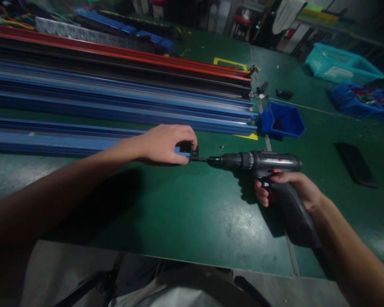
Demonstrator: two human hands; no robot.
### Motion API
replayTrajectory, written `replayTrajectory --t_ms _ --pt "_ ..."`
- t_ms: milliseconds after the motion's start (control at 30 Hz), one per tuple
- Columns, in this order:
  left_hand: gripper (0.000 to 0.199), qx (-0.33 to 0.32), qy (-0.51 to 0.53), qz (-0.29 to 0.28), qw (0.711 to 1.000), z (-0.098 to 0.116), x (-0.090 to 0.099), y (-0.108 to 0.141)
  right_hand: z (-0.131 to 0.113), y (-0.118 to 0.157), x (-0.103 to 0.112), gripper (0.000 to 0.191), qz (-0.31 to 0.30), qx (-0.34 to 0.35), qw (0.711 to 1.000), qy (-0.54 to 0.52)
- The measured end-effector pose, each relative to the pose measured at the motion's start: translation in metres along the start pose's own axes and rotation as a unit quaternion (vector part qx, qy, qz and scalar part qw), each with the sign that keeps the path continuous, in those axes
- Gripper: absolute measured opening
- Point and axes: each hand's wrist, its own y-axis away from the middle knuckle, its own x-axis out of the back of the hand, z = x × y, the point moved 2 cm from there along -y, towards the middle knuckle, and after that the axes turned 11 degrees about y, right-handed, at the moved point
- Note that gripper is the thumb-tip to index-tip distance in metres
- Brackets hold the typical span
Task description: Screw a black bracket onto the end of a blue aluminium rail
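Observation:
My right hand is wrapped round the grip of a black cordless drill, which points left. Its long thin bit reaches a small black end cap at the end of a blue rail. My left hand curls over that end, thumb and fingers closed about the rail and the cap. Part of the rail end is hidden under this hand. A tiny screw-like piece lies on the green table just beyond the bit.
More blue rails, black ones and a red rail lie side by side behind my left hand. A blue bin holds small dark parts. Farther right are a teal basket, a blue tray and a black phone-like slab.

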Motion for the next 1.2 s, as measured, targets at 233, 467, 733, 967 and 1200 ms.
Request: replayTrajectory --t_ms 233,467,733,967,1200 --pt "0.029 0.0 -0.001 -0.001 1.0 -0.0007 -0.0003 -0.0004 0.0 0.001 -0.0006 0.03 0.001 0.005 1.0 -0.003" --pt "0.029 0.005 0.002 0.0 1.0 0.0024 0.0006 -0.0002 0.0027 0.0004 0.0003 0.03 -0.004 0.01 1.0 -0.008" --pt "0.028 0.005 0.006 0.001 1.0 0.0014 0.0005 0.0006 0.0026 0.001 0.0019 0.031 0.0 0.009 1.0 -0.006" --pt "0.028 -0.001 0.007 0.002 1.0 -0.0001 0.0 0.0003 0.0034 0.0009 0.0009 0.03 0.007 0.01 1.0 0.003" --pt "0.028 0.003 0.006 0.001 1.0 -0.0004 0.0004 0.001 0.0034 0.0013 0.0007 0.032 0.004 -0.002 1.0 -0.008"
